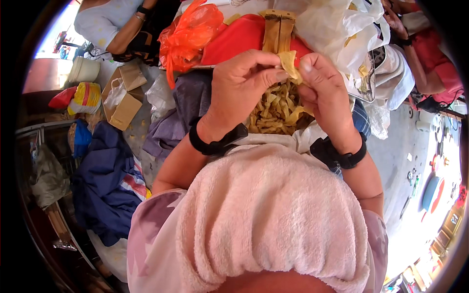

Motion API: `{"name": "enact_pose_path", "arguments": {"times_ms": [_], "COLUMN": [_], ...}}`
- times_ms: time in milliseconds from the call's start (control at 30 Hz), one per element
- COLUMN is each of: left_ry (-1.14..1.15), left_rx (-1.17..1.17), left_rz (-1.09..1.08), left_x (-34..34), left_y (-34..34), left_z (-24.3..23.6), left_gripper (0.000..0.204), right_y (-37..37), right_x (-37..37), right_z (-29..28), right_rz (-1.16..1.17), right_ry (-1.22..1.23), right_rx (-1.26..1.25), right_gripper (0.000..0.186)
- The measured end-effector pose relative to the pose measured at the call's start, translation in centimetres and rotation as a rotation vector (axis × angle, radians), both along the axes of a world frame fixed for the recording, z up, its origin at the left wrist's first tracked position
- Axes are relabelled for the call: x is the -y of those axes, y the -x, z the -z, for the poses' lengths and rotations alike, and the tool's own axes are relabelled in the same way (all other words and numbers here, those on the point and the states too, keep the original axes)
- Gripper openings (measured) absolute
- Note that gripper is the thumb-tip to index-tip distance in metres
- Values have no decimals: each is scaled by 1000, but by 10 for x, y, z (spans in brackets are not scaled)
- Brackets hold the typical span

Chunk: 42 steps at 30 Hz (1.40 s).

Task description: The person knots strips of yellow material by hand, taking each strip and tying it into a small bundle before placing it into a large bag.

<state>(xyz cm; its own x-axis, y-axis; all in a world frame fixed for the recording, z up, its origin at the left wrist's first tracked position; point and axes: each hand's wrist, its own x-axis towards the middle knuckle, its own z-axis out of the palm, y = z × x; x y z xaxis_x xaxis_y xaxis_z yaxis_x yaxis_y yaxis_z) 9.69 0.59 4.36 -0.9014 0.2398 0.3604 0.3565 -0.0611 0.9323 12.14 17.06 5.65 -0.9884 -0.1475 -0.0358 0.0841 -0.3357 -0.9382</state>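
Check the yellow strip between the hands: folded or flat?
Folded, or at least bent. The yellow strip curls over where the left hand and right hand pinch it above the pile of strips.

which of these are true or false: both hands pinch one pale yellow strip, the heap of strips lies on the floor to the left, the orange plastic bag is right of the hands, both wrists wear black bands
1. Both hands pinch one pale yellow strip. True: the left hand and right hand meet on it.
2. The heap of pale yellow strips lies on the floor to the left. False: it sits just below the hands.
3. The crumpled orange plastic bag is right of the hands. False: it is up and to the left.
4. Both wrists wear black bands. True: left band, right band.
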Motion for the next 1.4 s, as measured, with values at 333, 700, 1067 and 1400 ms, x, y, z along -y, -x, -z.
{"name": "enact_pose_path", "arguments": {"times_ms": [333, 700, 1067, 1400], "left_ry": [73, 788, 816, 215], "left_rx": [-8, -202, -504, 267], "left_rz": [-27, 211, 17, 212], "left_x": [28, 17, 26, 9], "left_y": [17, 1, 58, 81], "left_z": [-7, 4, 33, 41], "left_gripper": [8, 14, 10, 17], "right_y": [2, 0, 17, 65], "right_x": [-25, 4, 16, -4], "right_z": [8, 24, 19, 51], "right_rz": [24, -193, 41, 202], "right_ry": [233, 70, -124, -221], "right_rx": [174, 75, -81, -102], "right_gripper": [15, 8, 9, 10]}}
